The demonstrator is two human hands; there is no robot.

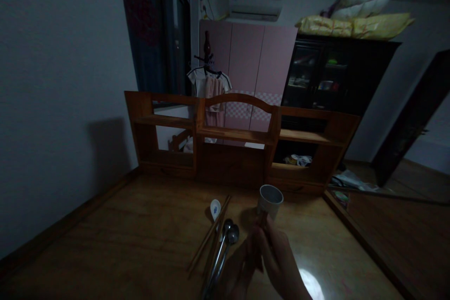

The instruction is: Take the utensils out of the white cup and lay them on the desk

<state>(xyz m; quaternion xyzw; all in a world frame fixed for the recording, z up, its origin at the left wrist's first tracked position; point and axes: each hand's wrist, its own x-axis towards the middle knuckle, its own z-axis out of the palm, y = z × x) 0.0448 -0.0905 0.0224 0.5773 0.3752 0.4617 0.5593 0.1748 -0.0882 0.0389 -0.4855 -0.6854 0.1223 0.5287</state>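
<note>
My left hand [242, 262] and my right hand [279, 251] meet close together above the table, both with closed fingers. A short brown end of something thin shows at their fingertips, but I cannot make out what it is. Just behind the fingers stands a pale grey cup [270, 200], upright, its lower part partly covered by my hands. To the left lie wooden chopsticks [206, 242], a white ceramic spoon [215, 208] with a blue mark, and two metal spoons [230, 233] with long handles running toward me.
A wooden shelf unit [230, 161] stands along the back of the wooden table [116, 229]. A wall [63, 103] borders the left side, and a raised wooden edge [358, 239] runs along the right. Light glares on the tabletop near my right wrist.
</note>
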